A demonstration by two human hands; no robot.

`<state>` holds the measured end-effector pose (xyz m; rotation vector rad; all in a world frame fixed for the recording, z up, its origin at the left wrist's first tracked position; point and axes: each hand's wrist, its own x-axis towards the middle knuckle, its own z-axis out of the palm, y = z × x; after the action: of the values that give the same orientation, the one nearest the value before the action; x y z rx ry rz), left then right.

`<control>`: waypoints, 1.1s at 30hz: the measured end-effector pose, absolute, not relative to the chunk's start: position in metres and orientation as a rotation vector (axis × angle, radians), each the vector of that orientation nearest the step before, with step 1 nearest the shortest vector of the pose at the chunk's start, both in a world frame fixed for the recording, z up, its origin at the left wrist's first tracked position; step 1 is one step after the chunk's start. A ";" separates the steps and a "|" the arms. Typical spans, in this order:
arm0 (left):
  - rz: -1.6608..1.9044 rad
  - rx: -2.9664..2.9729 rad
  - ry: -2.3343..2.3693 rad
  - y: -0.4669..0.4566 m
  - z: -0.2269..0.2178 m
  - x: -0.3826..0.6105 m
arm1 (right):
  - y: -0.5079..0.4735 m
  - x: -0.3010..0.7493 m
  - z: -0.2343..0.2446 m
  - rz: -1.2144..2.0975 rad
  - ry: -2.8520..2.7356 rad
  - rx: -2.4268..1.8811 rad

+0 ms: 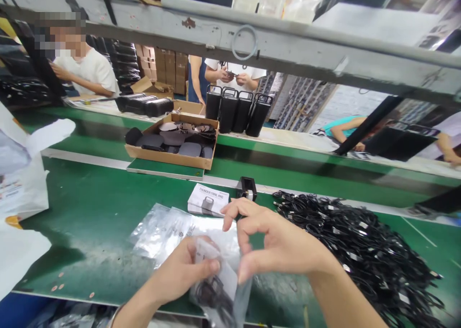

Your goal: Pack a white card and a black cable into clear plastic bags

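My left hand (187,268) is closed on a clear plastic bag (245,289), thumb on top. Through the film I can see a coiled black cable (214,297) and a white paper piece (227,275). Beside the bag's right edge is my right hand (273,239), its thumb and fingers apart in a curve with nothing visible between them. Whether its thumb touches the film I cannot tell. Flat clear bags (158,229) lie beyond my left hand. A stack of white printed booklets (207,199) sits just past them, next to a small black boxy object (247,188).
A large heap of black cables (353,251) covers the right of the green table (108,212). An open cardboard box (169,157) of dark flat parts stands beyond. White bags (25,174) are at left. A grey beam (216,35) crosses overhead; black speakers (237,109) and co-workers are behind.
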<state>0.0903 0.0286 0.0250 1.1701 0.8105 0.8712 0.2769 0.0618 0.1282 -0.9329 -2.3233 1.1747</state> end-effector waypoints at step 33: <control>1.693 1.354 1.480 0.033 0.035 0.112 | 0.039 0.289 0.065 1.147 -1.560 -1.197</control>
<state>0.1123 0.0329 0.0347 1.3539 1.4795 1.6929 0.2890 0.0393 0.0653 -1.1971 -1.5603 1.1465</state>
